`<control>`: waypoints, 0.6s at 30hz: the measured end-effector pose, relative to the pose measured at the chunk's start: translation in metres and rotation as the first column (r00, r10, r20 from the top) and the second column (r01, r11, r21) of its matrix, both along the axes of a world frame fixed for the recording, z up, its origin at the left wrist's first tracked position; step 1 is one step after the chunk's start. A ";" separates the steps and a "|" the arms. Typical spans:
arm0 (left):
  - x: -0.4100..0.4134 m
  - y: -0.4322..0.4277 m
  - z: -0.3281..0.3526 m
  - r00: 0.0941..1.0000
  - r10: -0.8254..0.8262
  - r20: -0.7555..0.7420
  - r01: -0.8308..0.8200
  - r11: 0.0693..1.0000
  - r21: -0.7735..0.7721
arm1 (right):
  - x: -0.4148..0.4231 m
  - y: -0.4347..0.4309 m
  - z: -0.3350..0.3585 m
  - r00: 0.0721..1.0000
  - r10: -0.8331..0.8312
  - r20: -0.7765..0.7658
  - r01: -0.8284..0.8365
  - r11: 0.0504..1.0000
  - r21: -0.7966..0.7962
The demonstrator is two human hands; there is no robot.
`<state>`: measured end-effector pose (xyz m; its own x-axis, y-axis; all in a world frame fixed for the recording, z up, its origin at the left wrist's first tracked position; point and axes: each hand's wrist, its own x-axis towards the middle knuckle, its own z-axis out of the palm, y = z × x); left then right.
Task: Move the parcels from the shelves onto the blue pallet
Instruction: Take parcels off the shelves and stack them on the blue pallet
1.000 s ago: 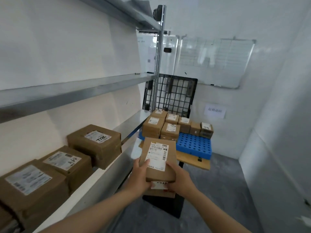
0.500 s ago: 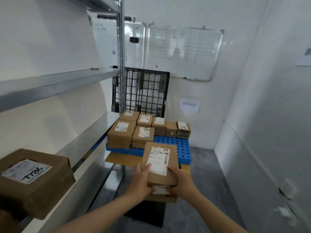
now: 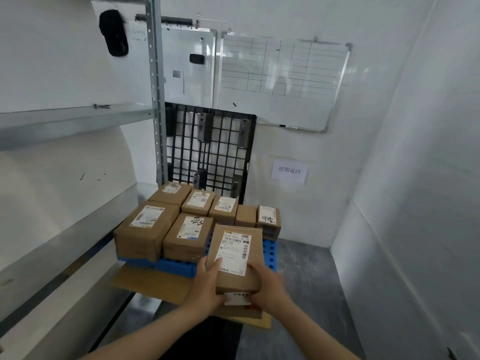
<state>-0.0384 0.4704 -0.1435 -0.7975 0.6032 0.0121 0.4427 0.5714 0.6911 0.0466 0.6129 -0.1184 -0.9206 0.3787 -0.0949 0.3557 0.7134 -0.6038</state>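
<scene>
Lower centre of frame: left hand [image 3: 207,287] and right hand [image 3: 270,289], forearms extended, fingers curled, grip opposite sides of a labelled parcel [image 3: 235,258] at the blue pallet's [image 3: 176,266] near edge

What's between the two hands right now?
In the head view, two stacked parcels: the labelled top parcel and a lower parcel under it, gripped between the left hand and right hand.

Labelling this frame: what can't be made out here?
- Head view: lower brown cardboard parcel, mostly hidden by the upper labelled cardboard parcel, left hand and right hand; its handwritten number is part-covered.
- Head view: blue plastic pallet, top mostly covered by stacked brown parcels.
- Head view: printed label text, too small to read.
</scene>
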 end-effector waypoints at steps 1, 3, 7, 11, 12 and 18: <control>-0.006 0.007 -0.003 1.000 0.001 0.003 -0.001 1.000 -0.012 | -0.007 0.007 -0.003 1.000 -0.005 0.007 0.005 1.000 -0.020; -0.021 0.021 -0.009 1.000 0.000 -0.012 -0.001 0.999 -0.039 | -0.022 0.019 -0.010 1.000 -0.020 0.023 0.021 0.998 -0.053; -0.055 0.047 -0.020 0.999 -0.026 -0.036 0.023 0.997 -0.074 | -0.054 0.038 -0.022 0.997 -0.074 0.038 0.076 0.995 -0.064; -0.095 0.070 -0.035 0.997 -0.049 -0.060 0.042 0.993 -0.109 | -0.096 0.055 -0.034 0.987 -0.137 0.079 0.144 0.985 -0.096; -0.106 0.075 -0.038 0.997 -0.053 -0.057 0.046 0.992 -0.121 | -0.109 0.058 -0.037 0.984 -0.150 0.095 0.160 0.982 -0.104; -0.181 0.087 -0.066 0.996 -0.083 -0.033 0.074 0.976 -0.206 | -0.185 0.074 -0.058 0.971 -0.145 0.190 0.168 0.980 -0.106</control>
